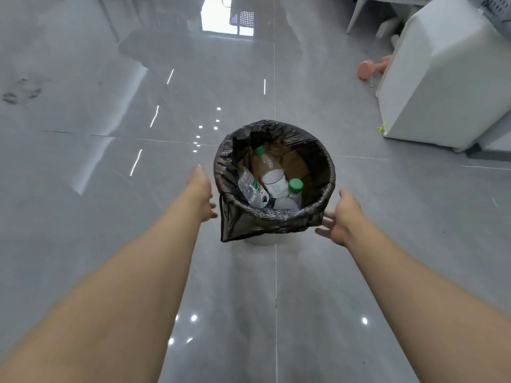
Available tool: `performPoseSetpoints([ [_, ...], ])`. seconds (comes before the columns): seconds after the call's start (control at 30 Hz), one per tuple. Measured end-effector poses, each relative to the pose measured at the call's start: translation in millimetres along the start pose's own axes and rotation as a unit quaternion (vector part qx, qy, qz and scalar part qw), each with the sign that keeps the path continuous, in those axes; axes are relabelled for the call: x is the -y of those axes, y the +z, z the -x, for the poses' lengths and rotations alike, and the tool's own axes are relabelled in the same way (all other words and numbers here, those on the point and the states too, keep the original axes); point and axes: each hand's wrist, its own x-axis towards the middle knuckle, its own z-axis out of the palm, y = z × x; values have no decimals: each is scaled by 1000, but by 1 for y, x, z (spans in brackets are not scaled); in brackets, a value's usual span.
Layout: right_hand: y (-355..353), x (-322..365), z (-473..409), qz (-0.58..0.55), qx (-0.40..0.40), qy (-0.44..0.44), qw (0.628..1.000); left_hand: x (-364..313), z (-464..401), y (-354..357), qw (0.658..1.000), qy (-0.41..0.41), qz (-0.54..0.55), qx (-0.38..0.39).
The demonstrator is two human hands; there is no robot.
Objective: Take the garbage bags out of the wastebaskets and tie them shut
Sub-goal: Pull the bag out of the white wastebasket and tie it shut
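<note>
A small white wastebasket [260, 241] stands on the grey tiled floor, lined with a black garbage bag [276, 221] folded over its rim. Inside lie plastic bottles [272, 175] with green caps and some brown cardboard. My left hand [200, 193] hovers just left of the bag's rim, fingers apart, holding nothing. My right hand [341, 218] is at the rim's lower right, fingers spread near the folded plastic, not gripping it. Most of the basket is hidden under the bag.
A white cabinet [442, 78] stands at the right, with a pink object [372, 68] on the floor beside it. White furniture legs [356, 15] show at the top right. Glossy floor tiles [110, 161] stretch around the basket.
</note>
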Motion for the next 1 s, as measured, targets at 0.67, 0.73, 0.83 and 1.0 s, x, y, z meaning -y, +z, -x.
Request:
performPoseSetpoints([
  [0.67, -17, 20, 9, 6, 69, 0, 998, -5, 0, -30, 988, -22, -89, 123],
  [0.73, -19, 28, 10, -7, 70, -11, 997, -8, -3, -31, 992, -19, -60, 111],
  [0.83, -20, 37, 15, -23, 77, -12, 997, -16, -2, -34, 988, -15, -71, 137],
  [1.0, -11, 49, 26, -17, 112, -27, 993, -9, 6, -37, 962, -32, -192, 191],
])
